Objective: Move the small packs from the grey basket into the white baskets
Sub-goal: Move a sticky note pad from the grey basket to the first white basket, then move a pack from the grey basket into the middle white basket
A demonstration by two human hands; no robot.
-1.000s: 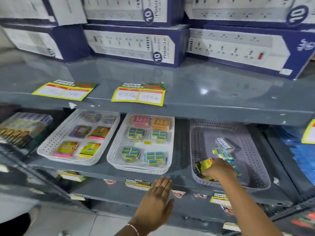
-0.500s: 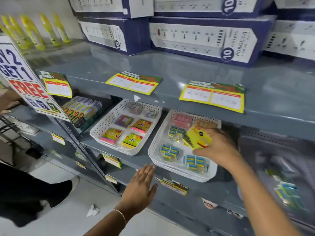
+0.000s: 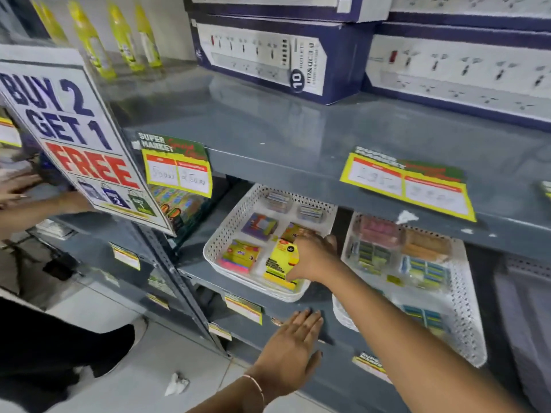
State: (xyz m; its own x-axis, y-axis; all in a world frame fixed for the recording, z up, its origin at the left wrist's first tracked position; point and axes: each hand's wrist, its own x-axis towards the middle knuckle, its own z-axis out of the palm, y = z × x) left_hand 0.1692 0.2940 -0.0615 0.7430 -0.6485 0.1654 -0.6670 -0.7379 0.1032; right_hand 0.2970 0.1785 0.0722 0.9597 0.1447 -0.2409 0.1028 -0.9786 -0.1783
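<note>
My right hand (image 3: 313,257) reaches into the left white basket (image 3: 220,242) and grips a yellow small pack (image 3: 280,260), held over another yellow pack at the basket's near right corner. That basket also holds a pink-and-yellow pack (image 3: 241,257), a purple pack (image 3: 259,226) and clear packs at the back. The right white basket (image 3: 465,293) holds blue-green, pink and orange packs. Only a strip of the grey basket (image 3: 524,293) shows at the right edge. My left hand (image 3: 293,347) lies flat and open against the shelf's front edge (image 3: 340,350) below.
Blue power-strip boxes (image 3: 268,55) stand on the upper shelf (image 3: 298,132), with yellow price cards on its lip. A "Buy 2 Get 1 Free" sign (image 3: 74,138) hangs at the left. Another person's hands (image 3: 18,192) work on shelves at the far left. Yellow bottles (image 3: 89,40) stand behind.
My right hand carried the yellow pack leftward from over the right white basket down into the left white basket. The view swung left; my left hand stayed flat on the shelf edge.
</note>
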